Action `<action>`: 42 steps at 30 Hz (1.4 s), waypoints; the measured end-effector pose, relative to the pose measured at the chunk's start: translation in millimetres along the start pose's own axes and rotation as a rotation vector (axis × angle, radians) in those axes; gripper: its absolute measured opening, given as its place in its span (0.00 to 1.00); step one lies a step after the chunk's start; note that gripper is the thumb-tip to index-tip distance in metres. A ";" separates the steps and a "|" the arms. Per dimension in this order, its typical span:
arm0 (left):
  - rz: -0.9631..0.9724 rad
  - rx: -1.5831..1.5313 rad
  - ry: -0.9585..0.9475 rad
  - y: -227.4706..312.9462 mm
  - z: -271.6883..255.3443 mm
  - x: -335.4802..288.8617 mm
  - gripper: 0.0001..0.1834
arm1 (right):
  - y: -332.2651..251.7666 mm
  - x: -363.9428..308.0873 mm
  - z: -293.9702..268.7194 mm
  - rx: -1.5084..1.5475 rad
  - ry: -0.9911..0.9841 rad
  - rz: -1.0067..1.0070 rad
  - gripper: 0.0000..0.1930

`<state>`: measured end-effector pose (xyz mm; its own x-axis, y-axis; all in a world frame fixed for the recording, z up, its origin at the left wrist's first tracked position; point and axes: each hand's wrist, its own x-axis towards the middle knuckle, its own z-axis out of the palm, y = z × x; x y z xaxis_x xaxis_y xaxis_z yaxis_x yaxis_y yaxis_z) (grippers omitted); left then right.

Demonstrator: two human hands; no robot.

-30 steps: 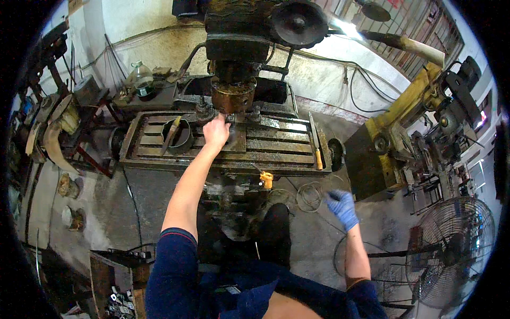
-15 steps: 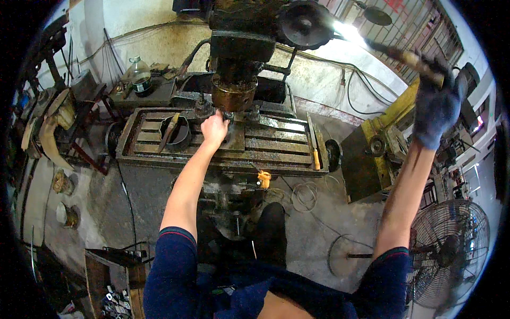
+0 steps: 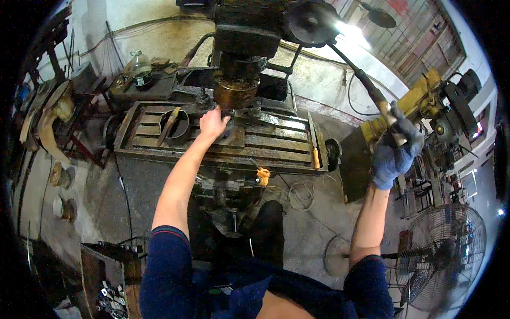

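Observation:
My left hand [image 3: 211,125], bare, is closed right under the brown, oily spindle head [image 3: 236,90] of a drilling machine. A small dark part shows by its fingertips, too hidden to name. My right hand [image 3: 396,146], in a blue-grey glove, grips the end of a long lever [image 3: 366,82] that slants up to the machine's round hub [image 3: 312,24]. Below the left hand lies the slotted metal worktable [image 3: 276,142]. On it, left of that hand, stands a dark round pot [image 3: 178,133] with a brush [image 3: 169,126] leaning across it.
A yellow-handled tool [image 3: 316,154] lies at the table's right end. An orange object [image 3: 262,176] sits at its front edge. A large fan [image 3: 441,258] stands at lower right, and a yellow machine [image 3: 374,127] beyond the right arm. A plastic jug [image 3: 141,69] is at back left.
My right hand has pulled the lever down and inward, toward the table. The left hand stays under the spindle head, almost unmoved.

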<state>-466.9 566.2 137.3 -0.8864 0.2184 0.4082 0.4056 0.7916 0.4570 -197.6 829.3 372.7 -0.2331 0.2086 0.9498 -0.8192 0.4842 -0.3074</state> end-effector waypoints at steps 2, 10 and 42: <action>0.018 -0.075 -0.055 4.0 -26.0 -9.9 0.20 | 4.8 -15.4 -5.6 0.156 0.004 0.072 0.19; 0.022 0.191 0.335 -77.9 -133.2 -78.6 0.22 | -7.2 -16.1 23.8 0.043 0.204 0.066 0.20; -0.100 -0.346 0.197 -3.6 -22.3 -37.7 0.11 | -2.6 -26.8 16.3 0.034 0.213 0.110 0.21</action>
<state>-430.0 542.3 137.9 -0.8794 0.0101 0.4759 0.4001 0.5574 0.7275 -197.8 808.6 349.0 -0.2086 0.4348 0.8760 -0.8132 0.4205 -0.4024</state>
